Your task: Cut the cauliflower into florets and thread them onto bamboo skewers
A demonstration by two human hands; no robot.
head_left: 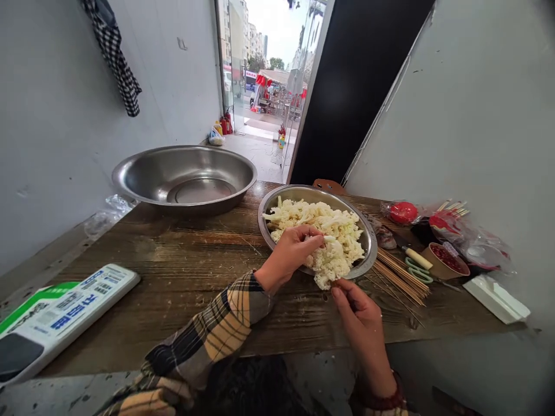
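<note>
My left hand (295, 254) is closed around a cauliflower floret (332, 263), held over the near rim of a steel bowl. More cut cauliflower (312, 216) fills that steel bowl (372, 251). Just below the held floret is my right hand (359, 318), thumb and forefinger pinched together at the floret's lower edge. Whatever sits between those fingertips is too small or hidden to make out. Thin bamboo skewers (401, 275) lie in a loose bundle on the wooden table to the right of the bowl.
A large steel basin (186, 199) stands at the table's back left, a white scale-like device (73, 315) at front left. On the right are a knife (416, 255), green-handled scissors (418, 270), a paper bowl of red pieces (446, 260), bagged items and a white foam box (496, 297).
</note>
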